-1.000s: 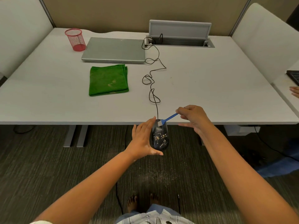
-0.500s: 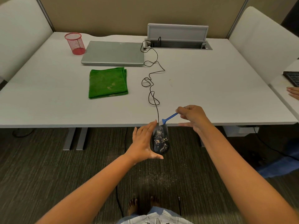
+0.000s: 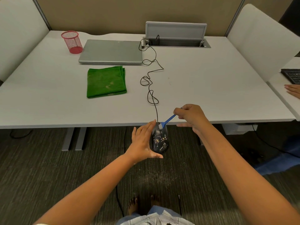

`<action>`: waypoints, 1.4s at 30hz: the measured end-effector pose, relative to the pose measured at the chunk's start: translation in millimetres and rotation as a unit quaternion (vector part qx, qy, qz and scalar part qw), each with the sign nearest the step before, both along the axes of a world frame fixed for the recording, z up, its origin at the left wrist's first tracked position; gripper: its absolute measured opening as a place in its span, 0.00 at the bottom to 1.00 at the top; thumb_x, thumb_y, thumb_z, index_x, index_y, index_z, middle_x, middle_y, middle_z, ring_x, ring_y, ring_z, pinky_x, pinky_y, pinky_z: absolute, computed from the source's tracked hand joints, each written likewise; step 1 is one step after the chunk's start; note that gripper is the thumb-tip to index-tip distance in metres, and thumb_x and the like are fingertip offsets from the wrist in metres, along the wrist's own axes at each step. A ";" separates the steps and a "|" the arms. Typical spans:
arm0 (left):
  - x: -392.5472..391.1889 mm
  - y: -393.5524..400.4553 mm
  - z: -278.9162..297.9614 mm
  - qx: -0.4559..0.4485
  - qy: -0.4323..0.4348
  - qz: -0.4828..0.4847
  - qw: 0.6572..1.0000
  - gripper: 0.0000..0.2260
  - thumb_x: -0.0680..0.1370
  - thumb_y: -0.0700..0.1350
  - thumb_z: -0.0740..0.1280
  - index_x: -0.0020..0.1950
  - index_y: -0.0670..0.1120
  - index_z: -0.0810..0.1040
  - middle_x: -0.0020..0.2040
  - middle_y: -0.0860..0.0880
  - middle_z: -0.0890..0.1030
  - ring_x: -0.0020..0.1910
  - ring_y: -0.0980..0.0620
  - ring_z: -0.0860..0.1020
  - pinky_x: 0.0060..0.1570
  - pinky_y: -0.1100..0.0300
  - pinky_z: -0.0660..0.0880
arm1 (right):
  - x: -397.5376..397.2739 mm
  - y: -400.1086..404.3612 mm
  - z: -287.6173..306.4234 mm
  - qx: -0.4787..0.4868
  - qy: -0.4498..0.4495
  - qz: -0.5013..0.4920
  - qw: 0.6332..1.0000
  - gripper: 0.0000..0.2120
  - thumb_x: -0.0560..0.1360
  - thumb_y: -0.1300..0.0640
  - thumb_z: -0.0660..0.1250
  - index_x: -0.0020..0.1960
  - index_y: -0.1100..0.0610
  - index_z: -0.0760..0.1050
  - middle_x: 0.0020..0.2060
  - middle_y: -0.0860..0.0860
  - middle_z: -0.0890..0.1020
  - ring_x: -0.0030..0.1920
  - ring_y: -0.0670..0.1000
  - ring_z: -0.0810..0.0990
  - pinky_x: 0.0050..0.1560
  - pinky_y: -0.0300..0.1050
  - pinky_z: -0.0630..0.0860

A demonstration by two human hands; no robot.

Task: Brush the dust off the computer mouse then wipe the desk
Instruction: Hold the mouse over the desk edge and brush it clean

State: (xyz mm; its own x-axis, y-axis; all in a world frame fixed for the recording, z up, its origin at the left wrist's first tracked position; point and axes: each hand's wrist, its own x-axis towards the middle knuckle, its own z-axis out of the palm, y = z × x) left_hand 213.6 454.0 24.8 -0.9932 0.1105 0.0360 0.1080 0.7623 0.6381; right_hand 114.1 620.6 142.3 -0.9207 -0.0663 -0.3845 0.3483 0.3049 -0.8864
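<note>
A black computer mouse (image 3: pixel 159 140), speckled with pale crumbs, is held off the front edge of the white desk (image 3: pixel 211 88), above the carpet. My left hand (image 3: pixel 142 142) holds it from the left, thumb under its near end. My right hand (image 3: pixel 190 116) pinches a small blue brush (image 3: pixel 167 120), and its white bristles touch the far end of the mouse. The mouse's black cable (image 3: pixel 151 82) loops back across the desk. A folded green cloth (image 3: pixel 106 82) lies flat on the desk to the left.
A shut grey laptop (image 3: pixel 111 51) and a red mesh cup (image 3: pixel 72 42) sit at the back left. An open cable hatch (image 3: pixel 176 42) is at the back middle. Crumbs dot the carpet (image 3: pixel 162 176) below the mouse. Another person's hand (image 3: pixel 293 88) and a keyboard (image 3: pixel 292 75) are at the right.
The brush head has shifted slightly along the far end of the mouse. Both hands stay almost in place; the view has tilted a little.
</note>
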 end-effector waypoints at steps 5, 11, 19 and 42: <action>0.4 0.7 -0.4 0.005 0.000 0.001 1.000 0.56 0.57 0.67 0.73 0.68 0.67 0.33 0.74 0.51 0.55 0.72 0.51 0.51 0.70 0.43 0.39 | -0.2 -3.3 2.6 0.004 0.017 -0.002 1.000 0.09 0.69 0.60 0.72 0.34 0.57 0.72 0.36 0.51 0.76 0.38 0.46 0.76 0.33 0.44 0.81; -2.7 -0.1 2.0 -0.001 0.000 0.003 1.000 0.56 0.57 0.67 0.74 0.68 0.66 0.32 0.74 0.50 0.55 0.72 0.49 0.51 0.70 0.42 0.40 | 1.1 1.4 2.0 0.009 0.014 0.011 1.000 0.10 0.69 0.60 0.72 0.33 0.57 0.72 0.34 0.52 0.75 0.38 0.46 0.76 0.32 0.45 0.82; -5.3 2.1 2.0 0.014 0.006 0.006 1.000 0.56 0.57 0.66 0.74 0.67 0.68 0.32 0.74 0.50 0.56 0.72 0.50 0.52 0.70 0.40 0.44 | 0.6 -0.6 1.8 0.020 0.015 0.023 0.999 0.09 0.69 0.60 0.72 0.34 0.57 0.72 0.36 0.52 0.77 0.39 0.46 0.76 0.33 0.45 0.82; -2.9 5.7 2.4 0.028 -0.001 0.004 1.000 0.56 0.58 0.66 0.74 0.67 0.67 0.33 0.74 0.50 0.54 0.73 0.49 0.50 0.70 0.43 0.38 | -10.3 23.2 -7.4 -0.020 -0.047 -0.017 0.999 0.08 0.68 0.60 0.73 0.35 0.58 0.74 0.37 0.53 0.76 0.41 0.47 0.75 0.34 0.47 0.82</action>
State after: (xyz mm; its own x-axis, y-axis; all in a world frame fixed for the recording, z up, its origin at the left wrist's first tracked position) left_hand 210.7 459.7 27.2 -0.9942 0.1000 0.0395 0.1001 0.7257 0.6807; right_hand 103.8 643.9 135.0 -0.8828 -0.0528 -0.4668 0.4397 0.2573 -0.8605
